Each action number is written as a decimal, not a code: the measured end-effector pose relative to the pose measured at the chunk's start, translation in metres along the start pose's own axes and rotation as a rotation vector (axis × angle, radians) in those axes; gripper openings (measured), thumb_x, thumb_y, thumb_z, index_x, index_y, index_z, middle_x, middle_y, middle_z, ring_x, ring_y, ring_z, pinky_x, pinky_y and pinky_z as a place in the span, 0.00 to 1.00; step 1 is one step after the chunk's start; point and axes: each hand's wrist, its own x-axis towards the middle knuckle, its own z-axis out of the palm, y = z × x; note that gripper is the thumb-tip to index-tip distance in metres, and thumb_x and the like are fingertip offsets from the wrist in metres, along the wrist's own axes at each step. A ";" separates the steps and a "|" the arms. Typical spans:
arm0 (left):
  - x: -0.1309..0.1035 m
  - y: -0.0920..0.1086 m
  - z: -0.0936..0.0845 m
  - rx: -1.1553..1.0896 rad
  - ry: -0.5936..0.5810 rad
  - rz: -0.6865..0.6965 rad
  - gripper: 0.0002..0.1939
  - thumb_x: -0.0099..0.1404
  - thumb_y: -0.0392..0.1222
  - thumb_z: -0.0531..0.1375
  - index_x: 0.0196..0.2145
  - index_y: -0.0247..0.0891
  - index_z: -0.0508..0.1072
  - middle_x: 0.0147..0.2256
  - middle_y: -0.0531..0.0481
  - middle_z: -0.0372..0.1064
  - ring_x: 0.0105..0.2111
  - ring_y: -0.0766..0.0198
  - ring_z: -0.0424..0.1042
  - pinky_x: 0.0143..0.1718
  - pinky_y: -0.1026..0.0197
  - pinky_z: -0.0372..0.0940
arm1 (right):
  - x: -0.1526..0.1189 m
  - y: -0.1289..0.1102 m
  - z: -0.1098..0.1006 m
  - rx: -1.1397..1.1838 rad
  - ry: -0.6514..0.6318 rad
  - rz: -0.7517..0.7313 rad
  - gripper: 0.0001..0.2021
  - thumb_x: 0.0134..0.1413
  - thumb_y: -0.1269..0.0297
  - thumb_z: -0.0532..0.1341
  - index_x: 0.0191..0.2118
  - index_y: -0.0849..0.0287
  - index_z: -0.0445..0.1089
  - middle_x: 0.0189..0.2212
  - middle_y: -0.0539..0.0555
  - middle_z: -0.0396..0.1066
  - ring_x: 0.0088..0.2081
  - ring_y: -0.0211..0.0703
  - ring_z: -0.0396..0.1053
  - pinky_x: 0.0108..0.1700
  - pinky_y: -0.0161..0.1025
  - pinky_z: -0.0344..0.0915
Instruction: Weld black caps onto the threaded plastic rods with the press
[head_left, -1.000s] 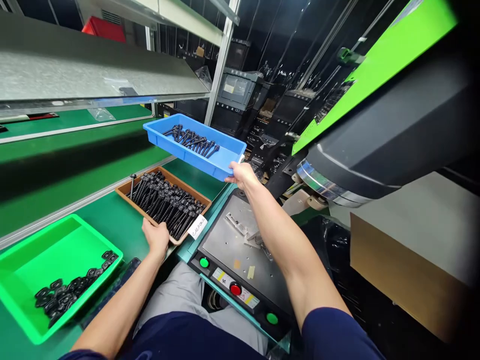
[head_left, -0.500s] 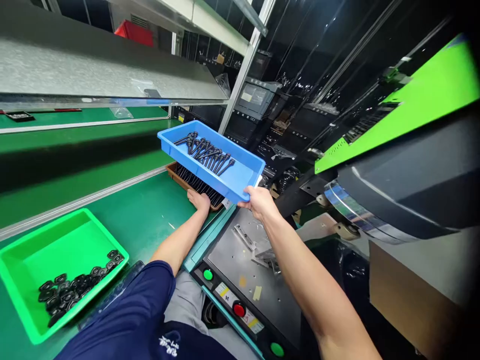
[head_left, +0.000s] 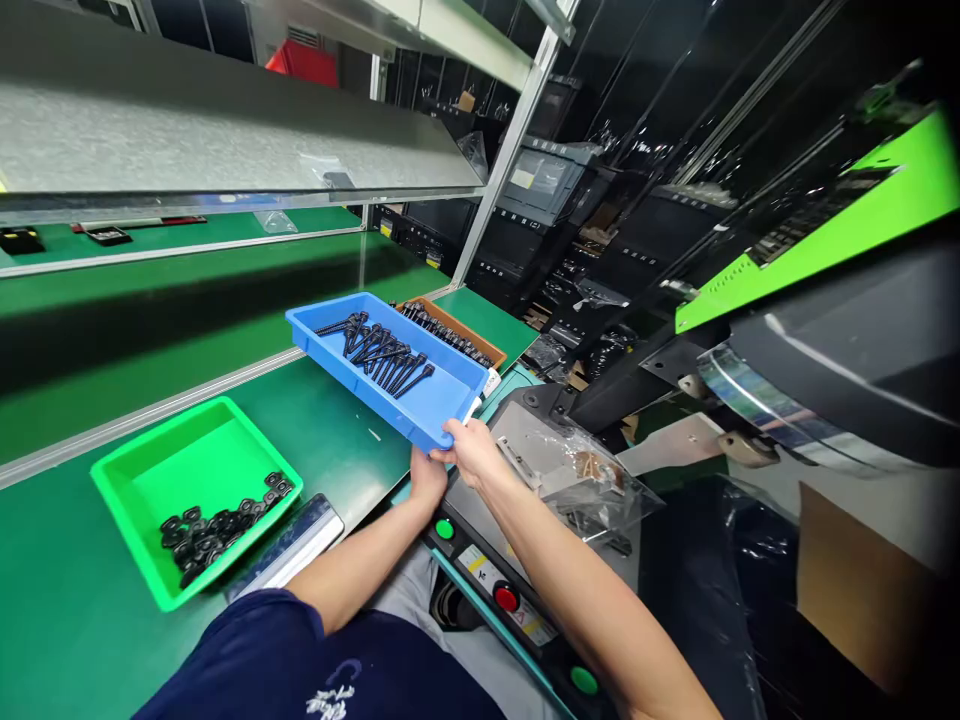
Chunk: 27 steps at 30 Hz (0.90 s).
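Note:
My right hand [head_left: 474, 452] grips the near right corner of a blue tray [head_left: 450, 395], thumb on the rim. In the tray lies a loose pile of black rod-like parts [head_left: 386, 358] with wider heads. My left hand [head_left: 427, 476] is beneath that same corner, its fingers hidden by the tray, so I cannot tell whether it holds anything. Just behind the blue tray, a brown tray [head_left: 491, 350] filled with similar black headed parts [head_left: 442, 332] rests on the green bench.
A green bin [head_left: 112, 520] with small black parts [head_left: 217, 535] stands left on the green bench [head_left: 45, 590]. At right are a control panel with a red button [head_left: 506, 597], a metal plate under clear plastic [head_left: 600, 490], and a large machine head [head_left: 847, 370]. A grey shelf [head_left: 225, 130] hangs above.
The blue tray has come lower and nearer, held by my right hand. My left hand has left the brown tray's side and moved under the blue tray's corner. The brown tray now sits farther back.

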 end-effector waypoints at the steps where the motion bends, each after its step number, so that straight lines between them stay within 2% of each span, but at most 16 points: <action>1: -0.018 -0.007 -0.005 -0.027 -0.014 -0.006 0.15 0.66 0.42 0.60 0.48 0.34 0.72 0.47 0.43 0.70 0.43 0.58 0.72 0.46 0.51 0.69 | -0.002 0.009 0.004 -0.005 0.001 0.007 0.03 0.44 0.75 0.59 0.29 0.62 0.66 0.22 0.48 0.64 0.21 0.33 0.63 0.20 0.31 0.72; 3: -0.055 -0.020 -0.015 -0.015 -0.118 -0.024 0.09 0.62 0.35 0.62 0.41 0.32 0.74 0.39 0.43 0.74 0.40 0.60 0.73 0.43 0.55 0.68 | -0.003 0.028 0.009 -0.011 0.000 0.014 0.04 0.44 0.73 0.59 0.30 0.61 0.67 0.24 0.49 0.65 0.23 0.34 0.64 0.21 0.32 0.73; 7: -0.110 -0.030 -0.041 0.012 -0.482 -0.116 0.10 0.56 0.31 0.59 0.37 0.31 0.76 0.31 0.46 0.74 0.30 0.64 0.70 0.33 0.62 0.64 | 0.001 0.071 0.017 -0.035 -0.010 0.037 0.07 0.42 0.71 0.59 0.33 0.60 0.67 0.30 0.52 0.68 0.27 0.38 0.67 0.23 0.35 0.75; 10: -0.127 -0.022 -0.062 0.088 -0.702 -0.119 0.12 0.54 0.32 0.59 0.37 0.31 0.77 0.29 0.48 0.73 0.27 0.65 0.68 0.30 0.63 0.62 | 0.007 0.098 0.020 -0.105 0.058 0.017 0.10 0.41 0.70 0.61 0.34 0.59 0.65 0.35 0.54 0.70 0.32 0.41 0.70 0.23 0.35 0.74; 12: -0.130 -0.015 -0.073 0.143 -0.783 -0.101 0.13 0.53 0.33 0.59 0.38 0.32 0.77 0.29 0.49 0.73 0.27 0.66 0.68 0.29 0.64 0.61 | 0.010 0.109 0.019 -0.121 0.074 0.011 0.11 0.41 0.69 0.62 0.35 0.59 0.65 0.37 0.56 0.70 0.33 0.43 0.71 0.23 0.35 0.74; 16: -0.127 -0.009 -0.082 0.236 -0.766 -0.053 0.14 0.54 0.33 0.58 0.39 0.33 0.77 0.30 0.49 0.74 0.28 0.66 0.68 0.30 0.64 0.62 | 0.012 0.114 0.013 -0.104 -0.023 0.010 0.12 0.44 0.67 0.64 0.36 0.60 0.64 0.36 0.55 0.70 0.31 0.41 0.72 0.25 0.35 0.76; 21: -0.123 -0.011 -0.079 0.320 -0.751 0.026 0.14 0.55 0.33 0.57 0.38 0.35 0.78 0.33 0.47 0.76 0.30 0.64 0.70 0.33 0.62 0.64 | 0.011 0.107 0.013 -0.113 -0.055 0.025 0.12 0.52 0.64 0.64 0.41 0.63 0.65 0.39 0.58 0.71 0.27 0.38 0.72 0.25 0.35 0.75; 24: -0.124 -0.012 -0.075 0.329 -0.780 0.044 0.14 0.58 0.36 0.56 0.39 0.35 0.78 0.33 0.47 0.76 0.30 0.62 0.70 0.33 0.61 0.64 | -0.007 0.101 0.003 -0.052 -0.067 0.088 0.21 0.56 0.60 0.64 0.52 0.64 0.62 0.46 0.63 0.69 0.21 0.34 0.71 0.22 0.35 0.74; 26: -0.124 -0.016 -0.070 0.353 -0.824 0.036 0.14 0.60 0.39 0.56 0.40 0.35 0.77 0.34 0.46 0.76 0.32 0.61 0.72 0.35 0.60 0.65 | -0.029 0.094 -0.014 0.012 -0.132 0.084 0.29 0.55 0.58 0.65 0.59 0.60 0.57 0.50 0.63 0.67 0.21 0.31 0.71 0.21 0.32 0.72; 27: -0.122 -0.018 -0.066 0.364 -0.859 0.033 0.14 0.61 0.42 0.56 0.40 0.35 0.77 0.35 0.46 0.77 0.33 0.60 0.73 0.37 0.58 0.66 | -0.041 0.088 -0.025 0.034 -0.185 0.055 0.32 0.53 0.58 0.67 0.60 0.59 0.57 0.49 0.61 0.68 0.22 0.31 0.71 0.21 0.31 0.72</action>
